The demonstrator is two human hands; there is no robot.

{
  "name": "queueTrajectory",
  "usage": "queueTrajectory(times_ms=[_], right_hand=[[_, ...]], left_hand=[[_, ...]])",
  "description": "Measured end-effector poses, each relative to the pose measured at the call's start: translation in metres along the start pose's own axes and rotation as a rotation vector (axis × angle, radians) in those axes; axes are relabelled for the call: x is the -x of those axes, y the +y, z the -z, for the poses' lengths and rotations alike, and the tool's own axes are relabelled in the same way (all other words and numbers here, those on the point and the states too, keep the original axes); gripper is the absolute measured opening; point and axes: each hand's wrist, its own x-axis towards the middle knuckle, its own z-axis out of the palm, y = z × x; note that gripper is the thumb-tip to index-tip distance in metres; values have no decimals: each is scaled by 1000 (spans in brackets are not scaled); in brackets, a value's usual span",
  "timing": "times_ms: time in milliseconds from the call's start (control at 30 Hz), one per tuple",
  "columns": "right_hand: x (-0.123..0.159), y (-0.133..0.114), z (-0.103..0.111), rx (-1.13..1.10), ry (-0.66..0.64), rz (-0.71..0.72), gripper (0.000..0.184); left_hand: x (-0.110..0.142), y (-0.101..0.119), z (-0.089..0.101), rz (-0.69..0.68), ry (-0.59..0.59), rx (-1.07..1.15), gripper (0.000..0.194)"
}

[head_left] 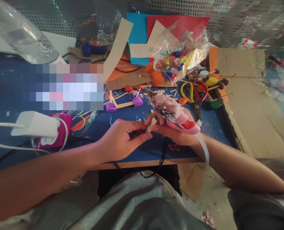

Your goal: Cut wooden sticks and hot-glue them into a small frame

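Observation:
My left hand (pixel 119 139) pinches a small bundle of short wooden sticks (pixel 151 124) between thumb and fingers, just above the table's front edge. In my right hand (pixel 177 134) rests a pink hot glue gun (pixel 169 110), its nozzle smeared with residue and pointing up and left. A translucent glue stick (pixel 203 147) curves out of its rear. The right fingertips also touch the stick bundle. Beyond my hands, a small stick frame (pixel 124 104) with purple caps lies on the blue table (pixel 137 155).
Scissors (pixel 196 108) with yellow and red handles lie right of centre among scraps. A plastic bag (pixel 182 57) of colourful pieces sits behind. A white charger (pixel 37 124) is plugged into a pink socket block (pixel 66 123) at left. A bottle (pixel 31 41) and cardboard (pixel 254 105) flank the workspace.

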Motion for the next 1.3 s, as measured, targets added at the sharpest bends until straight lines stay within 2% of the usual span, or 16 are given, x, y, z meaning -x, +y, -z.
queueTrajectory(times_ms=[300, 633, 867, 933, 1100, 1200, 1300], right_hand=[[1, 1, 2, 48, -9, 8, 36], [1, 4, 1, -16, -1, 14, 31], [1, 5, 5, -57, 34, -126, 41], [1, 2, 7, -74, 40, -167, 46], [-2, -2, 11, -69, 12, -252, 57], [-3, -1, 9, -57, -3, -262, 59], [-3, 1, 7, -63, 7, -273, 60]], left_hand=[[-1, -1, 0, -1, 18, 1, 28], [-1, -1, -1, -9, 43, 24, 22], [0, -2, -1, -25, 44, 74, 20], [0, -4, -2, -31, 64, 97, 31], [-1, -13, -7, -120, 223, 130, 72], [-1, -18, -8, -180, 243, 80, 82], [0, -19, -8, -214, 213, 38, 81]])
